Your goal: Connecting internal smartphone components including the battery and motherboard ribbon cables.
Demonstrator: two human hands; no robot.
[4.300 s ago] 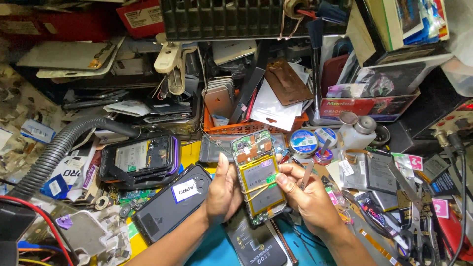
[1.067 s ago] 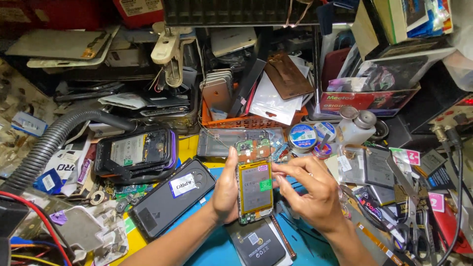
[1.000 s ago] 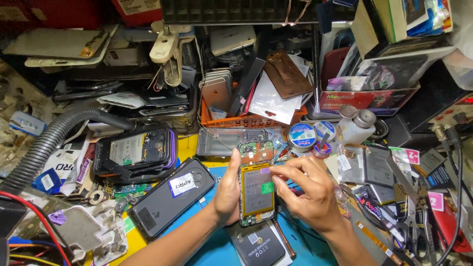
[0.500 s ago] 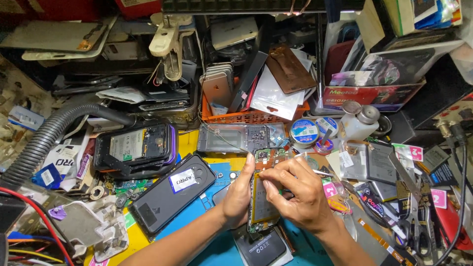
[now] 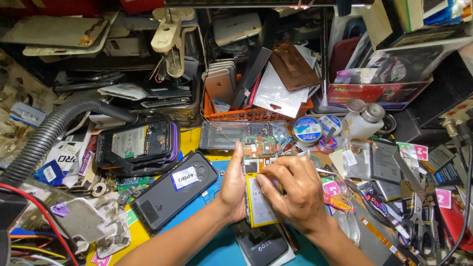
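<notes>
An opened phone (image 5: 259, 202) with a yellow frame, a pale battery and a bare green circuit board at its top lies at the middle of the bench. My left hand (image 5: 232, 189) grips its left edge, thumb up along the side. My right hand (image 5: 291, 194) lies over its right half, fingertips pinched at the top edge of the battery; what they pinch is too small to tell. A dark phone (image 5: 261, 244) lies under the opened one, towards me.
A black phone with a white sticker (image 5: 173, 197) lies left of my hands, and an opened phone in a purple case (image 5: 137, 144) behind it. A grey corrugated hose (image 5: 47, 135) curves at the left. An orange basket (image 5: 256, 114), solder-wire reels (image 5: 308, 130), a white bottle (image 5: 363, 120) and loose parts crowd the back and right.
The opened phone has come down flat onto the bench. My right hand has moved from its right side over its upper half and pinches at the battery's top edge.
</notes>
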